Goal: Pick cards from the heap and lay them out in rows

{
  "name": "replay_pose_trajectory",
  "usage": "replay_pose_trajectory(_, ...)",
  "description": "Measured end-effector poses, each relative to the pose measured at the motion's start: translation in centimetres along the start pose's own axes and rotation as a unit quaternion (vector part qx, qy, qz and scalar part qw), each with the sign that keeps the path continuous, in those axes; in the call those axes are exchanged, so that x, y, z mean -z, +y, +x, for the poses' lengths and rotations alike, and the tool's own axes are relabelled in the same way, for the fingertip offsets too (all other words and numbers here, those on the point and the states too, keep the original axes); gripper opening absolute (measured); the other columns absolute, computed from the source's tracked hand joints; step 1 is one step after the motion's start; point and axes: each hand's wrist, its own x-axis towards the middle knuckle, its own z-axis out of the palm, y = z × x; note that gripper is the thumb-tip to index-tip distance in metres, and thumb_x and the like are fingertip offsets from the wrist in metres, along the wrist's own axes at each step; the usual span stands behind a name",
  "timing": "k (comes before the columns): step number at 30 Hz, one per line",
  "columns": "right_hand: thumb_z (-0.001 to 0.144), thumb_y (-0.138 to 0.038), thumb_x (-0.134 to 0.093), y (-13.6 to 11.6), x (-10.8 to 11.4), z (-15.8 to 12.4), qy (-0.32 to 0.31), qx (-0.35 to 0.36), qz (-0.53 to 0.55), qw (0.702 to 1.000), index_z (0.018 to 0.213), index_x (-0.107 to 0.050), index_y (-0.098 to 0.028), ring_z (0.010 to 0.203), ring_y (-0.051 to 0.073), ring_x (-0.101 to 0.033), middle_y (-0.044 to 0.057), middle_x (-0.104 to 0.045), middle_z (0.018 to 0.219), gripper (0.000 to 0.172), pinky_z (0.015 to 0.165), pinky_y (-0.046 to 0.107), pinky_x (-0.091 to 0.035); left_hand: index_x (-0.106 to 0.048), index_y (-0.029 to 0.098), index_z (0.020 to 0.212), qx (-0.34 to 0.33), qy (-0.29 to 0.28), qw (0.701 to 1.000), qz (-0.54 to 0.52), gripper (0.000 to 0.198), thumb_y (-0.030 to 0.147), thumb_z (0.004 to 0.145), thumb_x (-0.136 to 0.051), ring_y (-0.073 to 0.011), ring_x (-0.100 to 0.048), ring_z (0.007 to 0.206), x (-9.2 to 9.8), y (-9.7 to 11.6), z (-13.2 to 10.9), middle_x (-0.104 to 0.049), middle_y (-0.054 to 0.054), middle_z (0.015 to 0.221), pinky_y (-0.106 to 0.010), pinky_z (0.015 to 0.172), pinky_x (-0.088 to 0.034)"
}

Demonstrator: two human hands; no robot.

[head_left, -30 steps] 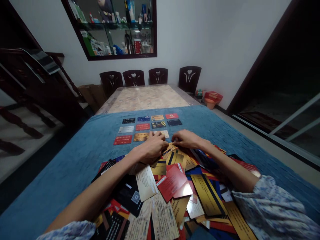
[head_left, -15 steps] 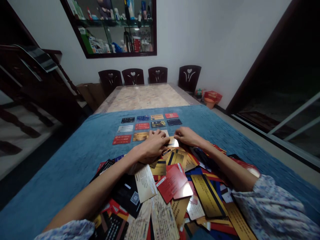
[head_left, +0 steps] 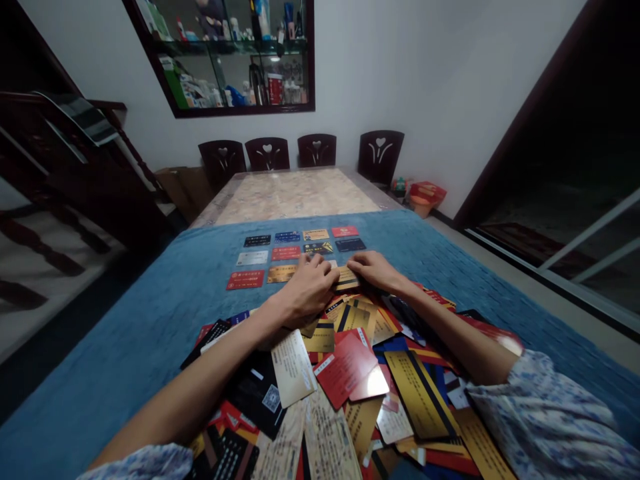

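Between my two hands, just beyond the pile, is a gold card (head_left: 349, 279) with a dark stripe. My left hand (head_left: 312, 285) is closed with its fingertips at the card's left edge, and it partly covers a white card behind. The fingers of my right hand (head_left: 376, 271) pinch the card's right end. Farther off, cards lie face up in rows, among them a red card (head_left: 245, 279), a gold patterned card (head_left: 281, 274) and a dark navy card (head_left: 351, 245). Under my forearms spreads a loose heap of overlapping cards, with a red card (head_left: 345, 370) on top.
A blue cloth (head_left: 165, 320) covers the near part of the table; the far part has a beige patterned top (head_left: 305, 193). Several dark chairs (head_left: 317, 151) stand at the far end. A wall cabinet (head_left: 240, 110) hangs behind, and a stair railing (head_left: 60, 180) is at left.
The gold card between my hands has tilted, so its bright glare is gone and its dark stripe shows. Both hands stay nearly in place. The view has shifted slightly.
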Motion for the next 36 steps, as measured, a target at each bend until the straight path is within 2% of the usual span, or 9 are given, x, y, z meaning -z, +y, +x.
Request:
replay_pose_trajectory(4, 0.084, -0.038, -0.046, 0.6, 0.0, 0.3, -0.011, 0.025, 0.013, 1.0, 0.068, -0.063, -0.014, 0.063, 0.013, -0.046, -0.001, -0.055, 0.063, 0.034, 0.059, 0.024, -0.03, -0.062, 0.014, 0.087, -0.042, 0.027, 0.998, 0.037, 0.016, 0.021, 0.092, -0.049, -0.0264, -0.053, 0.092, 0.2, 0.0, -0.3, -0.067, -0.013, 0.093, -0.047, 0.088, -0.033)
replay_pose_trajectory(7, 0.085, -0.047, -0.044, 1.0, 0.3, 0.3, -0.033, 0.043, 0.03, 0.998, 0.066, -0.063, -0.014, 0.061, 0.013, -0.045, -0.002, -0.053, 0.06, 0.042, 0.057, 0.025, -0.029, -0.062, 0.014, 0.083, -0.05, 0.054, 0.997, 0.033, 0.012, 0.02, 0.088, -0.054, -0.0253, -0.054, 0.088, 0.1, -0.5, -0.4, -0.069, -0.012, 0.087, -0.046, 0.087, -0.033)
replay_pose_trajectory(12, 0.089, -0.05, -0.041, 0.8, 1.3, 0.0, -0.055, 0.063, 0.086, 0.993, 0.079, -0.071, -0.014, 0.071, 0.018, -0.059, 0.004, -0.068, 0.073, 0.048, 0.069, 0.027, -0.041, -0.062, 0.015, 0.077, -0.03, 0.086, 0.995, 0.041, 0.021, 0.013, 0.09, -0.047, -0.0226, -0.055, 0.08, -0.3, -1.5, -0.1, -0.068, -0.009, 0.078, -0.042, 0.081, -0.034)
replay_pose_trajectory(17, 0.089, -0.047, -0.045, 0.4, 2.0, -0.2, -0.046, 0.068, 0.077, 0.994, 0.082, -0.073, -0.015, 0.077, 0.02, -0.064, 0.006, -0.074, 0.081, 0.043, 0.073, 0.029, -0.045, -0.064, 0.015, 0.078, 0.009, 0.058, 0.998, 0.005, 0.022, 0.013, 0.091, -0.046, -0.0222, -0.057, 0.082, 0.2, -1.6, 0.0, -0.069, -0.009, 0.079, -0.039, 0.079, -0.034)
replay_pose_trajectory(22, 0.093, -0.051, -0.039, -0.5, 3.0, -0.8, -0.03, 0.103, 0.107, 0.989, 0.087, -0.072, -0.015, 0.085, 0.021, -0.065, 0.008, -0.074, 0.089, 0.05, 0.08, 0.031, -0.048, -0.067, 0.016, 0.083, 0.063, 0.01, 0.996, -0.069, 0.022, 0.014, 0.09, -0.047, -0.0228, -0.058, 0.087, 0.5, -1.9, -0.2, -0.07, -0.009, 0.085, -0.038, 0.081, -0.037)
replay_pose_trajectory(25, 0.09, -0.046, -0.049, -0.8, 3.0, -1.2, -0.048, 0.136, 0.074, 0.987, 0.096, -0.071, -0.016, 0.09, 0.022, -0.066, 0.008, -0.074, 0.096, 0.037, 0.084, 0.033, -0.047, -0.069, 0.017, 0.085, 0.093, -0.012, 0.989, -0.11, 0.024, 0.014, 0.09, -0.046, -0.0217, -0.058, 0.084, 0.4, -2.2, -0.2, -0.068, -0.008, 0.085, -0.035, 0.078, -0.04)
replay_pose_trajectory(28, 0.083, -0.03, -0.059, -0.7, 2.3, -1.2, -0.064, 0.165, 0.021, 0.984, 0.104, -0.068, -0.018, 0.092, 0.022, -0.066, 0.007, -0.074, 0.098, 0.026, 0.084, 0.032, -0.046, -0.071, 0.017, 0.086, 0.106, -0.021, 0.986, -0.125, 0.025, 0.014, 0.089, -0.046, -0.0209, -0.058, 0.081, 0.2, -2.3, -0.3, -0.067, -0.008, 0.085, -0.033, 0.075, -0.042)
replay_pose_trajectory(32, 0.081, -0.017, -0.055, -0.1, 0.8, -1.0, -0.038, 0.17, -0.059, 0.983, 0.111, -0.063, -0.02, 0.085, 0.02, -0.065, 0.006, -0.073, 0.091, 0.032, 0.076, 0.028, -0.044, -0.071, 0.017, 0.087, 0.101, -0.019, 0.986, -0.134, 0.026, 0.012, 0.088, -0.046, -0.0217, -0.059, 0.082, -0.4, -2.3, -0.4, -0.067, -0.008, 0.084, -0.034, 0.077, -0.044)
replay_pose_trajectory(36, 0.081, -0.014, -0.053, 0.2, -0.1, -1.0, -0.011, 0.179, -0.127, 0.976, 0.117, -0.059, -0.02, 0.081, 0.02, -0.063, 0.006, -0.071, 0.091, 0.037, 0.073, 0.027, -0.041, -0.065, 0.019, 0.112, 0.117, 0.004, 0.984, -0.134, 0.032, 0.01, 0.086, -0.048, -0.0236, -0.06, 0.09, -1.0, -2.2, -0.5, -0.068, -0.008, 0.092, -0.035, 0.081, -0.044)
